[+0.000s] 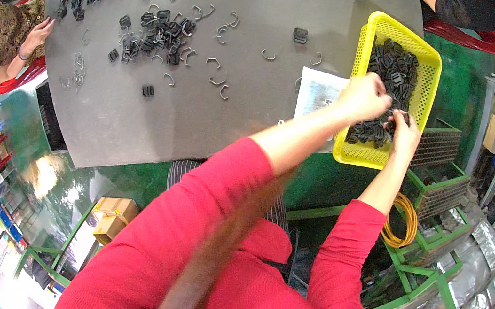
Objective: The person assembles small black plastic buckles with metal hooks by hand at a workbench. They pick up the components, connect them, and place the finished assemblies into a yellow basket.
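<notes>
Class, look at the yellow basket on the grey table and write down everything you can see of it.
The yellow basket is a shallow rectangular tray of what looks like plastic, its walls and floor a fine open mesh under a solid rim. It sits flat at the right edge of the grey table, next to a white sheet. It holds a heap of small black clips, with bare mesh showing at the near end. The left hand and the right hand both reach into the clips over its near rim.
</notes>
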Demonstrator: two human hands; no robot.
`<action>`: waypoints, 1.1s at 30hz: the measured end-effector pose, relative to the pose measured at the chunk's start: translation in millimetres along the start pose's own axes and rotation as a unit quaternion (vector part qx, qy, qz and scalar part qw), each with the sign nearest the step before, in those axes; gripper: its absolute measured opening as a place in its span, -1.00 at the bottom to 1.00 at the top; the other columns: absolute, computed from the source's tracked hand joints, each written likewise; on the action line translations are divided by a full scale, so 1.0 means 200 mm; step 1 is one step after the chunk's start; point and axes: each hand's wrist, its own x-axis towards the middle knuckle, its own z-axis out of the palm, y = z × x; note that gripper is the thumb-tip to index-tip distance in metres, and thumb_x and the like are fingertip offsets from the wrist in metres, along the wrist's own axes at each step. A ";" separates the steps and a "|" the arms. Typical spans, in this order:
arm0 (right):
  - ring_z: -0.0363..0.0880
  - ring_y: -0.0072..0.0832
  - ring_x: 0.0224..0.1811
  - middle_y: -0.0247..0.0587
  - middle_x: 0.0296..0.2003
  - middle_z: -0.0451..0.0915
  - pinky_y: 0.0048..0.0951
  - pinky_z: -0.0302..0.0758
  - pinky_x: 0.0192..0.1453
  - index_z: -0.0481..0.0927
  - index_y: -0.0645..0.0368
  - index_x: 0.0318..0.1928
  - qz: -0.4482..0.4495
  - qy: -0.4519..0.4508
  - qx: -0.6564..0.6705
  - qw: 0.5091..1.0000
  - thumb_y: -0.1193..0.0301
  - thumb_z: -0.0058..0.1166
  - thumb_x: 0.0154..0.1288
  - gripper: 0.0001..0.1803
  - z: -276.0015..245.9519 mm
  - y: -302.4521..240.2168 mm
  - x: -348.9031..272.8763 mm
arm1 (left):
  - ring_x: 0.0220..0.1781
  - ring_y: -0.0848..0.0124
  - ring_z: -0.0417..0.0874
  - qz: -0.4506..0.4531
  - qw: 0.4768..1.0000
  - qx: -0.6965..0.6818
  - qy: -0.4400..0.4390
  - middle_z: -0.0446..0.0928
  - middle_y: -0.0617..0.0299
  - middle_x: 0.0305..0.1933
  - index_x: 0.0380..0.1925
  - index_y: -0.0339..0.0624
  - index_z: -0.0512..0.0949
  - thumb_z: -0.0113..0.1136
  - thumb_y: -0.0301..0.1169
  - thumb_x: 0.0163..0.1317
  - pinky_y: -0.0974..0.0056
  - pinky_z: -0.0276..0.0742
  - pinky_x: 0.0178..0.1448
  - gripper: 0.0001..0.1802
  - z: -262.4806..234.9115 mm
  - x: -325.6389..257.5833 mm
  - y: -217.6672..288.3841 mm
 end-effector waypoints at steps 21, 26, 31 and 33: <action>0.57 -0.52 -0.23 -0.37 -0.31 0.57 -0.47 0.50 -0.21 0.51 0.17 -0.14 -0.053 -0.362 0.051 0.929 0.42 0.22 0.10 -0.71 1.41 -0.33 -0.12 | -0.12 0.20 0.45 -0.037 0.824 0.261 0.501 0.43 0.16 -0.23 -0.37 -0.12 0.50 0.35 -0.31 -0.07 0.19 0.39 -0.04 -0.72 -1.48 -0.86 -1.24; 0.56 -0.59 -0.34 -0.34 -0.37 0.56 -0.58 0.47 -0.35 0.55 0.17 -0.24 -0.009 -0.481 0.124 0.868 0.39 0.22 0.12 -0.79 1.69 -0.57 -0.41 | -0.10 0.19 0.44 -0.008 0.816 0.400 0.417 0.40 0.15 -0.20 -0.19 -0.13 0.40 0.25 -0.35 0.02 0.17 0.47 -0.09 -0.65 -1.51 -0.82 -1.18; 0.56 -0.17 -0.12 -0.06 -0.15 0.51 -0.18 0.48 -0.04 0.48 0.19 -0.12 -0.319 -0.252 -0.343 0.846 0.16 0.34 -0.07 -0.45 2.06 -0.74 -0.63 | -0.33 0.20 0.54 0.044 0.849 0.349 0.394 0.46 0.13 -0.27 -0.16 -0.19 0.42 0.11 -0.41 0.14 0.24 0.57 -0.26 -0.75 -1.67 -0.75 -1.22; 0.51 -0.07 -0.04 -0.07 -0.02 0.35 -0.15 0.47 0.01 0.44 0.15 -0.08 -0.325 -0.265 -0.452 0.788 0.15 0.32 -0.06 -0.44 2.09 -0.77 -0.71 | -0.42 0.21 0.61 0.029 0.905 0.147 0.398 0.52 0.08 -0.35 -0.17 -0.24 0.46 0.03 -0.42 0.23 0.36 0.60 -0.24 -0.80 -1.76 -0.72 -1.18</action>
